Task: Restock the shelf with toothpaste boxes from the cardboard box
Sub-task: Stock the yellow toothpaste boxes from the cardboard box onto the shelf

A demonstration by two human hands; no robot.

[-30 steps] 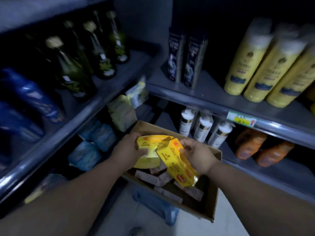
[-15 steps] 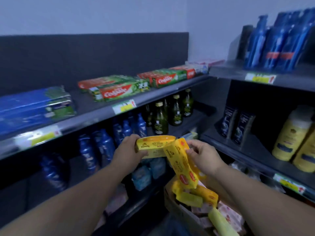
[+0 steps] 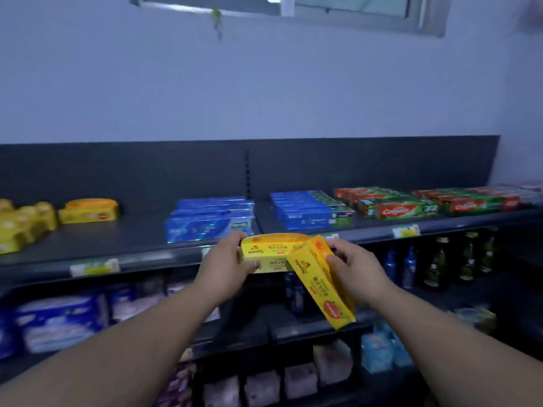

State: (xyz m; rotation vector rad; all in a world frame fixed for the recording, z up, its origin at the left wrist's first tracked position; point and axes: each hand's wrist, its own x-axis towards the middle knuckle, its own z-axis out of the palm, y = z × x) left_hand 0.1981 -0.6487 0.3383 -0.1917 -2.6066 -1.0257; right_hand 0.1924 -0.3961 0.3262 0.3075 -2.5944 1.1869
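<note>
Left hand grips the left end of a level yellow box of toothpaste. Its fingers are curled over the top edge and the thumb presses the front face, so the hand is clamped on the carton. Right hand grips a tilted yellow box, upper end toward the shelf, lower end slanting down to the right. The thumb lies across the printed face and the other fingers wrap behind, likewise clamped. The upper end of the tilted yellow box overlaps the right end of the level yellow box; whether the two touch cannot be told. Both cartons are held in the air just in front of the front edge of the top shelf, neither resting on it. On that shelf, from the left: a loose heap of yellow cartons; a single yellow carton lying flat just beside it; well apart, two stacks of blue cartons; then red-and-green cartons in rows toward the right end. A price label sits on the shelf lip. Lower right, dark glass bottles stand upright on a lower shelf; detail there is blurred.
</note>
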